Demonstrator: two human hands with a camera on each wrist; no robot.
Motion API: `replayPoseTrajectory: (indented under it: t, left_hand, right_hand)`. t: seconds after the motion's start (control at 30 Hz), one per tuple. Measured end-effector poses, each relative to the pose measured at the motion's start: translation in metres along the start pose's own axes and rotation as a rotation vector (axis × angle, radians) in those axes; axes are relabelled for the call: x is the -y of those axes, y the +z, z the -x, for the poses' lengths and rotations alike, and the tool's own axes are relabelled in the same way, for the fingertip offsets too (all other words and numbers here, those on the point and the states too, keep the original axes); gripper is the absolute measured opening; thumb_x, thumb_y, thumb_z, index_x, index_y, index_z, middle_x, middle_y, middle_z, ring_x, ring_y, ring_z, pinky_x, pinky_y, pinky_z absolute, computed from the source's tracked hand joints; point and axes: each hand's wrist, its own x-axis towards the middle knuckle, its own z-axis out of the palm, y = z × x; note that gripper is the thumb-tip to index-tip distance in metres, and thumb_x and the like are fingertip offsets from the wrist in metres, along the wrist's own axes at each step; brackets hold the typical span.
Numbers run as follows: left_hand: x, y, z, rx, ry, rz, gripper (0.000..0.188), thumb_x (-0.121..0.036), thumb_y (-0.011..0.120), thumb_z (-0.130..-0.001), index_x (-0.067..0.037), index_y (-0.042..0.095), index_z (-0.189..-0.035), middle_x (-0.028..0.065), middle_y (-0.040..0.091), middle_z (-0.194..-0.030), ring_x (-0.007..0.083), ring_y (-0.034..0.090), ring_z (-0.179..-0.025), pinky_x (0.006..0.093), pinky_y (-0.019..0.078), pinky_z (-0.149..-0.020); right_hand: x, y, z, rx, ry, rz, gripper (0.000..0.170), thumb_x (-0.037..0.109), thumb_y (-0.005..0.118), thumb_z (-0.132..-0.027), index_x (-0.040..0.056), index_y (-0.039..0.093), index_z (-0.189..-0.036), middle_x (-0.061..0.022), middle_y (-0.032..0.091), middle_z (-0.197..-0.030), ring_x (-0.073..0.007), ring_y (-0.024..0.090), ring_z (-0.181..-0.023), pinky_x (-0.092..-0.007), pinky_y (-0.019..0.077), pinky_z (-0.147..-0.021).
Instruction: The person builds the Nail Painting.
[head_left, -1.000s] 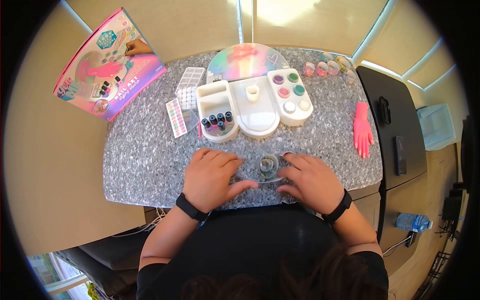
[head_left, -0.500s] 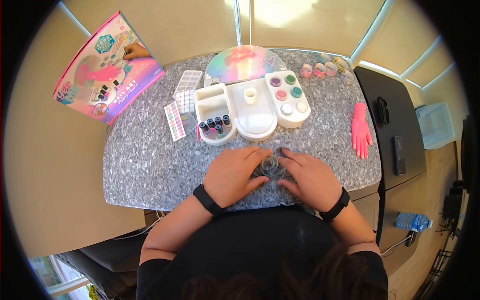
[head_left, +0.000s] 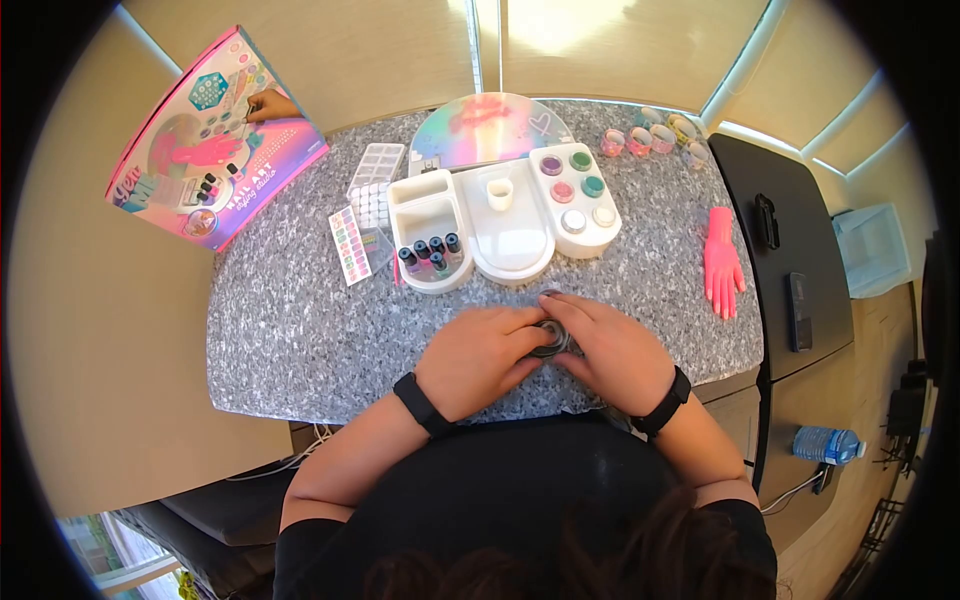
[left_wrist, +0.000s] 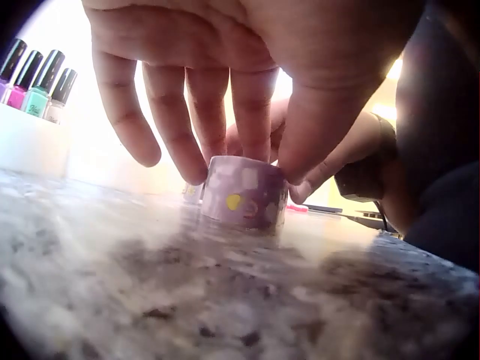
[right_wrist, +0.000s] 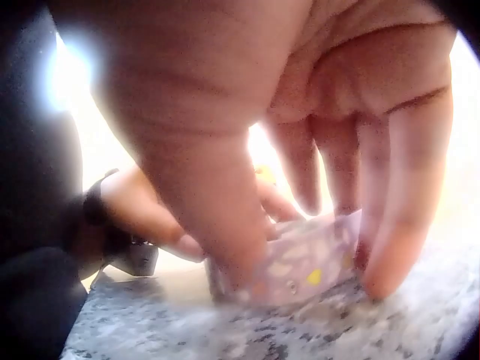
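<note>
A small round roll with a purple patterned side [left_wrist: 244, 196] stands on the speckled table between both hands; only part of its ring [head_left: 550, 338] shows from above. My left hand [head_left: 475, 355] pinches it from the left, the thumb and fingers bent down around its side in the left wrist view. From the right, my right hand [head_left: 620, 355] holds the same roll [right_wrist: 307, 262], with the thumb on the near side and fingers on the far side. The fingertips of the two hands meet near the roll's far edge.
Behind the hands stands a white tray set [head_left: 512, 245] with dark-capped polish bottles [head_left: 437, 246] and lidded pots. Several patterned rolls [head_left: 638, 140] sit at the back right, a pink model hand [head_left: 721, 262] at the right, a colourful box [head_left: 215, 140] at the back left.
My left hand has moved right, onto the roll, and my right hand has shifted slightly left. The hands, apart a second ago with the roll visible between them, now close around it.
</note>
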Motion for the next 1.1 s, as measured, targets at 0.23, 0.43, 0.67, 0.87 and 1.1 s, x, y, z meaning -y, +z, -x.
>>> replayPoseTrajectory:
  t: [0.23, 0.43, 0.67, 0.87, 1.1]
  left_hand:
    - [-0.001, -0.013, 0.005, -0.082, -0.060, -0.062, 0.025, -0.026, 0.092, -0.088, -0.015, 0.077, -0.105, 0.0054, 0.079, -0.136, 0.0298, 0.074, -0.120, 0.0458, 0.0562, -0.101]
    - [0.002, -0.026, 0.016, -0.157, -0.068, -0.077, 0.028, -0.026, 0.093, -0.088, -0.015, 0.079, -0.109, 0.0052, 0.078, -0.140, 0.0308, 0.073, -0.124, 0.0462, 0.0556, -0.104]
    - [0.001, -0.041, 0.039, -0.227, -0.127, -0.140, 0.025, -0.020, 0.092, -0.089, -0.013, 0.080, -0.110, 0.0071, 0.078, -0.142, 0.0337, 0.072, -0.124, 0.0474, 0.0558, -0.105]
    - [0.004, -0.051, 0.057, -0.230, -0.181, -0.142, 0.027, -0.014, 0.093, -0.086, -0.013, 0.080, -0.109, 0.0085, 0.077, -0.144, 0.0353, 0.073, -0.123, 0.0480, 0.0560, -0.104]
    - [0.012, -0.061, 0.058, -0.236, -0.198, -0.148, 0.027, -0.013, 0.093, -0.086, -0.014, 0.080, -0.110, 0.0085, 0.077, -0.143, 0.0353, 0.073, -0.122, 0.0473, 0.0558, -0.104]
  right_hand:
    - [0.002, -0.004, -0.006, 0.010, -0.015, -0.038, 0.075, 0.014, 0.086, -0.091, 0.0104, 0.056, -0.160, -0.0166, 0.070, -0.143, -0.0388, 0.070, -0.126, -0.0483, 0.0601, -0.103]
    - [-0.059, -0.086, -0.033, -0.215, 0.062, -0.095, 0.053, 0.015, 0.088, -0.095, 0.0107, 0.072, -0.145, -0.0118, 0.073, -0.141, -0.0258, 0.069, -0.103, -0.0368, 0.0577, -0.091]
    - [-0.273, -0.135, -0.132, -0.244, 0.400, 0.516, 0.043, 0.038, 0.069, -0.107, 0.0178, 0.073, -0.145, -0.0214, 0.075, -0.137, -0.0425, 0.071, -0.127, -0.0510, 0.0549, -0.114]
    - [-0.313, -0.118, -0.167, -0.193, 0.695, 0.686, 0.044, 0.050, 0.051, -0.109, 0.0293, 0.077, -0.137, -0.0189, 0.080, -0.128, -0.0462, 0.071, -0.124, -0.0550, 0.0568, -0.109]
    - [-0.316, -0.113, -0.180, -0.321, 0.616, 0.670, 0.048, 0.047, 0.049, -0.109, 0.0174, 0.085, -0.119, -0.0191, 0.082, -0.120, -0.0430, 0.076, -0.114, -0.0578, 0.0589, -0.100]
